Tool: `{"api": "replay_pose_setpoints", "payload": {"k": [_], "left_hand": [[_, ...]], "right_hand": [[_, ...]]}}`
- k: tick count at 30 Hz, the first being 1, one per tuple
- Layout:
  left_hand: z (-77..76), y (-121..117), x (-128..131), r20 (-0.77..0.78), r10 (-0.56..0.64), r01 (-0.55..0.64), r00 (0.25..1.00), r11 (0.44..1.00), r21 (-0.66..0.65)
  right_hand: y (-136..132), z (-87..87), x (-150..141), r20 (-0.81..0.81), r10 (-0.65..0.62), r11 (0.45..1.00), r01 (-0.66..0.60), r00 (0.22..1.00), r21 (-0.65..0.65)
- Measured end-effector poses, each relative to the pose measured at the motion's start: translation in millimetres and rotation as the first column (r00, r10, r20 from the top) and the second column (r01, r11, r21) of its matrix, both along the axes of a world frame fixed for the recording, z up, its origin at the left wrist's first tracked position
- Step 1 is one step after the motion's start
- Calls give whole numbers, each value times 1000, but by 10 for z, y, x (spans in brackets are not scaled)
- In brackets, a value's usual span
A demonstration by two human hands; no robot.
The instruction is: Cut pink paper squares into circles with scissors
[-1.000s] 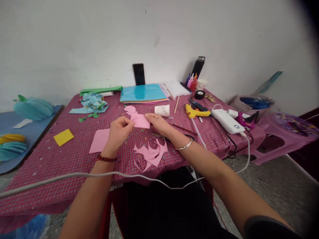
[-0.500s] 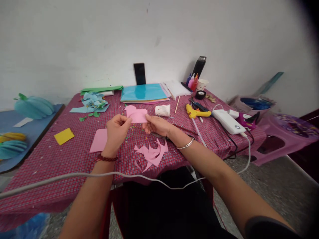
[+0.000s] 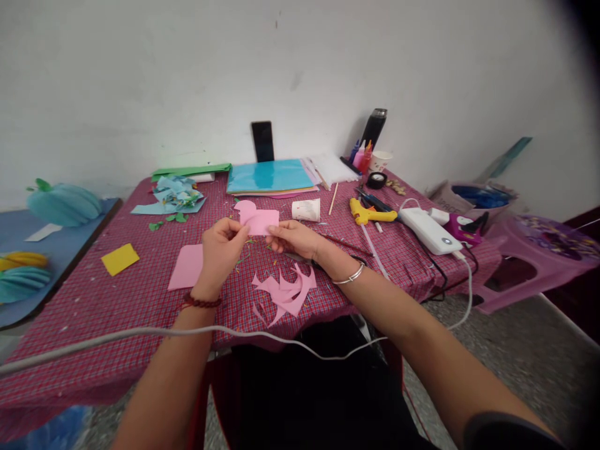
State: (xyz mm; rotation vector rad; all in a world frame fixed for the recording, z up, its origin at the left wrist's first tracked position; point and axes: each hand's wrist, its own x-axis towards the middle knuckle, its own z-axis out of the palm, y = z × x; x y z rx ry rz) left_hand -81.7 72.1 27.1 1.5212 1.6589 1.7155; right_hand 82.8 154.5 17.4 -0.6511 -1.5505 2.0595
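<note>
Between my two hands I hold up a pink piece of paper (image 3: 260, 220) above the table; a rounded pink shape shows at its upper left. My left hand (image 3: 224, 247) pinches its left edge between thumb and fingers. With thumb on top and fingers beneath, my right hand (image 3: 294, 239) grips the right edge. Pink curved paper scraps (image 3: 287, 292) lie below my hands. Beside my left wrist rests a pink paper stack or sheet (image 3: 186, 267), partly covered by that hand. A dark tool lies partly hidden under my right wrist.
A paper cup (image 3: 306, 210) lies on its side behind my right hand. To the right are a yellow glue gun (image 3: 370, 214) and a white power bank (image 3: 429, 231). A white cable (image 3: 210, 329) crosses low over my forearms. Blue sheets (image 3: 267, 176) lie at the back.
My right thumb has shifted slightly inward over the pink paper's right edge. The paper is still held in both hands.
</note>
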Motion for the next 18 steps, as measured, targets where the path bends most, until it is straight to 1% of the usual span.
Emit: {"api": "replay_pose_setpoints", "payload": {"k": [6,11,15,18], "left_hand": [[-14,3,0,-58,22,-22,998,1000,-4],[-5,4,6,-74,31,-32,997,999,-12],[17,-8,19,-67,28,-29,997,1000,-13],[36,-19,36,-40,19,-20,999,1000,-18]], "right_hand": [[0,-6,-4,12,-3,1000,3,1000,-5],[1,-7,-1,28,-4,1000,4,1000,10],[7,-24,-7,34,-12,999,10,999,47],[7,-39,-17,26,-54,995,51,998,91]]}}
